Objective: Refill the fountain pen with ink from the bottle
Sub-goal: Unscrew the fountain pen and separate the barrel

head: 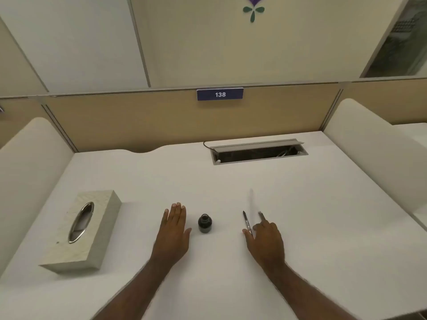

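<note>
A small dark ink bottle stands capped on the white desk, near the front middle. My left hand lies flat just left of the bottle, fingers together, holding nothing. To the right, a thin dark fountain pen part lies on the desk, tip pointing away. A second dark pen piece lies beside it. My right hand rests over their near ends, fingers touching them; whether it grips one is unclear. A pale, nearly white slender piece lies just beyond.
A beige tissue box with an oval metal slot sits at the front left. An open cable hatch is sunk into the desk's far side. Padded white dividers flank both sides, with a panel numbered 138 behind.
</note>
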